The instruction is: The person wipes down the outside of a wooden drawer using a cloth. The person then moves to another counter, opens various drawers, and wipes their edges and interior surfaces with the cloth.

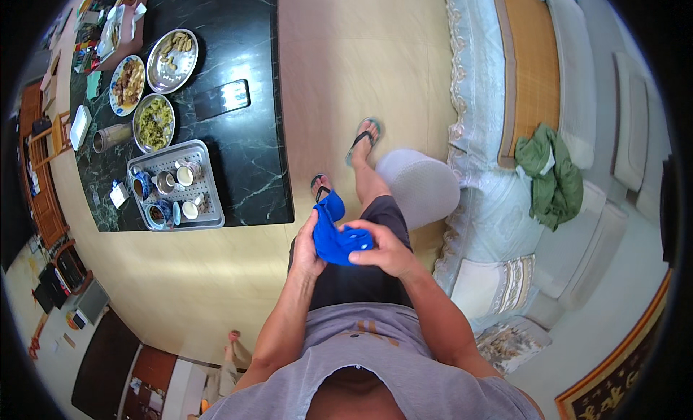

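Both of my hands grip a bright blue cloth cap (331,238) in front of my lap. My left hand (307,248) wraps its left side, the fingers partly hidden behind the cloth. With thumb and fingers, my right hand (385,250) pinches the right edge, near a small white spot. A rounded flap of the cap points away from me, above my left hand. The cap's inside is mostly hidden. Beneath it are my dark shorts (357,284).
Left stands a black marble table (243,165) with a metal tray (214,203) of cups, food dishes and a phone (222,100). A round white stool (419,187) is by my right leg. The covered sofa (482,214) holds a green garment (552,176). Another person's leg (230,349) shows behind left.
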A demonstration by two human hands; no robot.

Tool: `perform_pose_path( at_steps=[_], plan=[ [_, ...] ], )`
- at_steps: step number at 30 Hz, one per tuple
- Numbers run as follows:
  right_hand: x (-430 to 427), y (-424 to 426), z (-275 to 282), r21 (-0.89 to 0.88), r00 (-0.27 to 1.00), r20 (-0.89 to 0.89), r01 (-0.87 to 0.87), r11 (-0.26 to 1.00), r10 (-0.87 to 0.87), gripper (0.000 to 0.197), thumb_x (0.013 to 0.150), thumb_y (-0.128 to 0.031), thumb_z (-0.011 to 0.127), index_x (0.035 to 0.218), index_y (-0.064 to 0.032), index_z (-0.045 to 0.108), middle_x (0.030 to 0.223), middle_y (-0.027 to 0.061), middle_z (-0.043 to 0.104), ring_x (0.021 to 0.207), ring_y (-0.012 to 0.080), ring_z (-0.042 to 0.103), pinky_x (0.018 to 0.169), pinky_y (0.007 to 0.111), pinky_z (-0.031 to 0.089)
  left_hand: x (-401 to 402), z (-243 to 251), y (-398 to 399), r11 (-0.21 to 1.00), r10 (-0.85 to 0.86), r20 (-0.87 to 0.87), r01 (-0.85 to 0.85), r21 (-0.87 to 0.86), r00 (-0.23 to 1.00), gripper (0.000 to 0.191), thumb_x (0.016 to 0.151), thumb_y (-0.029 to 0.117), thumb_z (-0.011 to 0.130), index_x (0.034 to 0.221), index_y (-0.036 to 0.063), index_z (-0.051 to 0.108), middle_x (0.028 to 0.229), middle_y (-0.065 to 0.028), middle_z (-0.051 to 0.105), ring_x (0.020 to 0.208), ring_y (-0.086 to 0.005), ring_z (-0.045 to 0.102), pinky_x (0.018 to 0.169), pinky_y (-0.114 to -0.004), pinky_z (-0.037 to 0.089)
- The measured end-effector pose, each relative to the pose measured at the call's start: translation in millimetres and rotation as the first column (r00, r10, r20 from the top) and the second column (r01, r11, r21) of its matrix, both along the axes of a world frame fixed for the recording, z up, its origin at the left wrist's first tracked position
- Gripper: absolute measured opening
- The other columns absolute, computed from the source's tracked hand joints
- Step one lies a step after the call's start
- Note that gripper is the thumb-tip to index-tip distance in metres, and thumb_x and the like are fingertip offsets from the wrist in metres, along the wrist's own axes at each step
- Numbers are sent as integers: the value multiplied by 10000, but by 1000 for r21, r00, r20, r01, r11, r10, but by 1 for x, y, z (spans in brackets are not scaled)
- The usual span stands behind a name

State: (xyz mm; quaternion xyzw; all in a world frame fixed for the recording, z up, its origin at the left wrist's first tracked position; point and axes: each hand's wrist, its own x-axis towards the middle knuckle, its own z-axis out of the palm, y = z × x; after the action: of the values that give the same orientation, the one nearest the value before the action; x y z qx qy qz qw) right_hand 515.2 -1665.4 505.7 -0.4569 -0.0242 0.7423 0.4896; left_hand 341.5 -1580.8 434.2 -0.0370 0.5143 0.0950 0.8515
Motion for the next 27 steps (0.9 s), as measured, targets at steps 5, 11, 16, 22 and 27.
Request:
perform_pose_path(
  at_steps=[5, 11, 16, 22, 27],
  plan=[
    [68, 23, -33, -109, 951, 25, 310, 945, -309, 298, 939, -125, 661, 1210, -12, 613, 1142, 45, 652, 1045, 123, 610, 946, 290, 473, 59, 7, 19, 987, 143, 35, -140, -78, 989, 420, 1028, 367, 507, 1247, 22, 603, 1173, -125, 678, 1071, -243, 669, 937, -396, 551],
    [164, 47, -94, -263, 955, 35, 292, 919, -293, 276, 965, -122, 634, 1217, -14, 610, 1136, 57, 653, 1074, 145, 602, 973, 295, 456, 184, -2, 27, 990, 129, 37, -127, -55, 991, 447, 1033, 358, 495, 1310, 13, 566, 1219, -128, 665, 1073, -241, 672, 941, -401, 550],
    [290, 52, -100, -298, 965, -23, 243, 923, -261, 286, 1012, -141, 551, 1264, -12, 591, 1145, 90, 675, 1068, 181, 639, 967, 319, 488, 310, 2, 23, 988, 108, 81, -97, -124, 991, 424, 1037, 350, 499, 1287, 18, 582, 1164, -98, 688, 981, -186, 696, 878, -354, 567],
    [434, 50, -97, -294, 973, -71, 189, 937, -219, 413, 1042, -294, 460, 1340, -15, 524, 1242, 164, 630, 1123, 267, 628, 1016, 393, 474, 449, 6, 17, 996, 1, 132, 10, -88, 991, 438, 1021, 368, 528, 1291, 27, 583, 1179, -93, 684, 1028, -183, 681, 935, -366, 538],
    [488, 63, -81, -188, 940, -228, 215, 958, -255, 547, 1049, -438, 387, 1382, -13, 475, 1252, 188, 618, 1149, 301, 615, 1049, 418, 450, 513, 24, 52, 987, -108, 45, 113, -114, 993, 437, 980, 388, 613, 1247, 42, 607, 1122, -75, 702, 954, -170, 697, 869, -341, 562]
  ],
)
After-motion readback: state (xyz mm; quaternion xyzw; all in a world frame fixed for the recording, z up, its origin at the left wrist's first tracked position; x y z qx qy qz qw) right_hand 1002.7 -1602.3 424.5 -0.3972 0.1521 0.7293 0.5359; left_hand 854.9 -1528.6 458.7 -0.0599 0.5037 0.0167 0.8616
